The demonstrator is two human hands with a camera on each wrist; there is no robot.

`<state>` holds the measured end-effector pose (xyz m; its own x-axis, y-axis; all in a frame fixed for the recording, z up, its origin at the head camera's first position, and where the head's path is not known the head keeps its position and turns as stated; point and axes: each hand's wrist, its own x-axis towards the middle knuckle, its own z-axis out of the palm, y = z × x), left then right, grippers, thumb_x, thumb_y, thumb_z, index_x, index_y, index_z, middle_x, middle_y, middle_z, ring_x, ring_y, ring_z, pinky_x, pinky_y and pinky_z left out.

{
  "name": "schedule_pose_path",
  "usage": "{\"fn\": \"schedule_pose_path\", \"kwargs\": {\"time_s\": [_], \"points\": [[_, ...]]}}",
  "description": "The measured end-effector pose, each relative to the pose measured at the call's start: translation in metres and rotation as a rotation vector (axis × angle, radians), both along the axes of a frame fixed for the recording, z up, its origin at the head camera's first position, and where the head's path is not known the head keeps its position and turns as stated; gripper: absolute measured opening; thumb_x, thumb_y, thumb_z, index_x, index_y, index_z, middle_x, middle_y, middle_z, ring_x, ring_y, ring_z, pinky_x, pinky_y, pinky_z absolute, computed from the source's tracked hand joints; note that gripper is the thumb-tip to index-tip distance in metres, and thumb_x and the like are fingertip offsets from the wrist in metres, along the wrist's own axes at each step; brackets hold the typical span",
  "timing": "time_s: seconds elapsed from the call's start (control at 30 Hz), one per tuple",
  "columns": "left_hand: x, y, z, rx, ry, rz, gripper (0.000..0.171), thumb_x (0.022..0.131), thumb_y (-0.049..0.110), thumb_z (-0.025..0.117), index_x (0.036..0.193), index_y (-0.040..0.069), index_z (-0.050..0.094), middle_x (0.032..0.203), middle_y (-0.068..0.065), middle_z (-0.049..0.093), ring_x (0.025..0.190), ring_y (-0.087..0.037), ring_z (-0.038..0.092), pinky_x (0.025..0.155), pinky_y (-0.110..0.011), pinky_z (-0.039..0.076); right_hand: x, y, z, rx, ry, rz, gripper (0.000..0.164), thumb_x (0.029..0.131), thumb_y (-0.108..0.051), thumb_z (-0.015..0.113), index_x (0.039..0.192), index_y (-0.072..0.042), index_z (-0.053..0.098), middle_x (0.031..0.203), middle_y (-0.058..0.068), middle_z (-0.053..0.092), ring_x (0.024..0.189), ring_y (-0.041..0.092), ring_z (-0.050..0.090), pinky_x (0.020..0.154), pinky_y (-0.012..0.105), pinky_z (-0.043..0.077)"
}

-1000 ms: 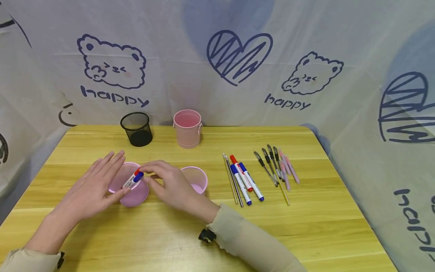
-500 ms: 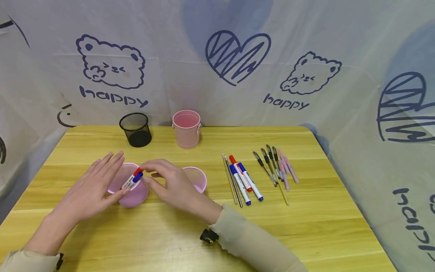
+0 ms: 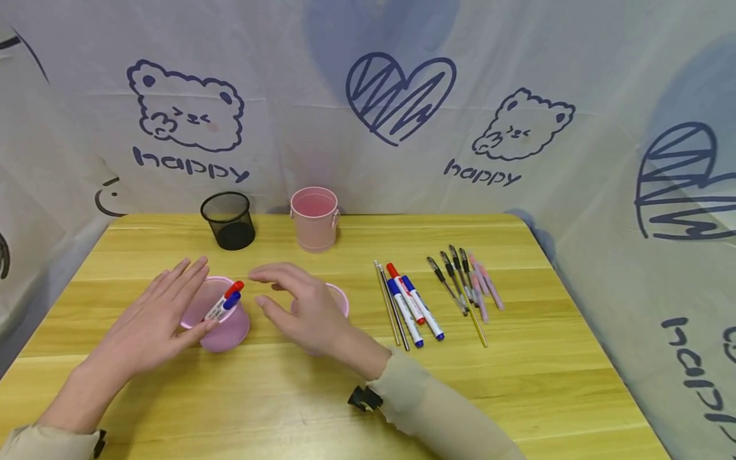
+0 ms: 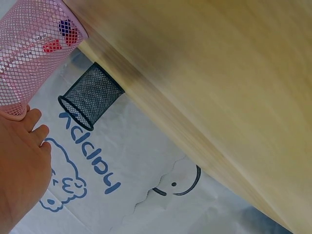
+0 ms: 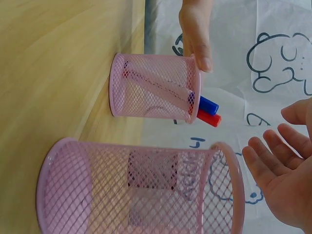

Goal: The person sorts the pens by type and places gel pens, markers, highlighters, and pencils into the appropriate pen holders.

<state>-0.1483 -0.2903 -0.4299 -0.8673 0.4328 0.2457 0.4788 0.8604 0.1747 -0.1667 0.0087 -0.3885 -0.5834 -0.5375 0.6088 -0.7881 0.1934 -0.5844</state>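
Note:
My left hand (image 3: 155, 322) rests on the rim of a pink mesh pen cup (image 3: 227, 335), fingers stretched over it and the thumb along the near side. Two whiteboard markers lean inside, a red-capped marker (image 5: 209, 118) and a blue-capped marker (image 5: 207, 105), their caps poking above the rim. Through the mesh in the left wrist view, their ends show inside the cup (image 4: 29, 58). My right hand (image 3: 310, 313) hovers just right of the caps, fingers loosely curved, holding nothing. It partly covers a second pink mesh pen cup (image 5: 146, 185) standing below it.
Behind stand a black mesh cup (image 3: 234, 236) and a pink bucket (image 3: 316, 233). To the right lie two pencils (image 3: 392, 306), several markers (image 3: 408, 303), black-grip pens (image 3: 454, 275) with a gold pencil (image 3: 478, 327), and pink pens (image 3: 489, 284). A printed cloth (image 3: 276, 115) hangs behind the table.
My right hand has let go of the marker caps and drawn back to the right, over the second cup. The markers stay leaning in the left cup; my left hand keeps its place.

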Motion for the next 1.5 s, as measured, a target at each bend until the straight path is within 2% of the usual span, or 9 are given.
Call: {"fn": "schedule_pose_path", "kwargs": {"time_s": [0.23, 0.5, 0.67, 1.0, 1.2, 1.5], "points": [[0.000, 0.000, 0.000, 0.006, -0.005, 0.001, 0.093, 0.099, 0.050, 0.065, 0.167, 0.009, 0.018, 0.172, -0.015, 0.022, 0.159, -0.036, 0.015, 0.130, -0.034, -0.004, -0.004, 0.012, -0.003, -0.075, 0.045, -0.024, 0.032, 0.097, -0.003, 0.070, 0.128, 0.001, 0.067, 0.130, 0.012, 0.070, 0.122, 0.017, 0.065, 0.101, 0.024, 0.054], [0.001, -0.001, -0.001, -0.005, 0.000, 0.001, 0.094, 0.098, 0.051, 0.065, 0.167, 0.009, 0.017, 0.172, -0.015, 0.022, 0.160, -0.035, 0.014, 0.130, -0.033, -0.005, -0.013, 0.035, -0.007, -0.125, 0.023, -0.072, 0.034, 0.095, -0.002, 0.071, 0.129, 0.002, 0.067, 0.131, 0.014, 0.069, 0.129, 0.021, 0.063, 0.112, 0.030, 0.047], [0.001, 0.000, -0.001, -0.005, -0.001, 0.004, 0.093, 0.098, 0.051, 0.065, 0.167, 0.008, 0.018, 0.172, -0.016, 0.022, 0.160, -0.035, 0.014, 0.129, -0.033, -0.005, -0.019, 0.050, -0.010, -0.152, 0.012, -0.118, 0.034, 0.095, -0.001, 0.071, 0.128, 0.004, 0.067, 0.128, 0.016, 0.070, 0.124, 0.026, 0.066, 0.111, 0.033, 0.050], [0.002, 0.000, 0.000, -0.002, -0.003, 0.004, 0.094, 0.099, 0.051, 0.065, 0.167, 0.008, 0.017, 0.172, -0.017, 0.022, 0.160, -0.034, 0.013, 0.129, -0.033, -0.005, -0.026, 0.083, -0.013, -0.130, -0.087, -0.242, 0.032, 0.098, -0.003, 0.069, 0.130, 0.000, 0.068, 0.131, 0.013, 0.069, 0.123, 0.025, 0.065, 0.106, 0.039, 0.053], [0.001, 0.000, 0.000, 0.002, -0.006, 0.006, 0.094, 0.098, 0.051, 0.065, 0.168, 0.010, 0.016, 0.172, -0.016, 0.022, 0.160, -0.035, 0.014, 0.130, -0.034, -0.004, -0.034, 0.109, -0.017, -0.131, -0.153, -0.276, 0.034, 0.099, -0.002, 0.067, 0.133, -0.001, 0.066, 0.134, 0.013, 0.067, 0.126, 0.028, 0.063, 0.103, 0.048, 0.055], [0.000, 0.000, 0.000, -0.002, -0.006, 0.005, 0.094, 0.098, 0.051, 0.065, 0.168, 0.010, 0.016, 0.172, -0.014, 0.021, 0.160, -0.034, 0.014, 0.130, -0.033, -0.004, -0.046, 0.149, -0.025, -0.057, -0.190, -0.338, 0.038, 0.101, -0.006, 0.067, 0.139, -0.004, 0.063, 0.137, 0.011, 0.066, 0.125, 0.028, 0.063, 0.103, 0.048, 0.055]]}}
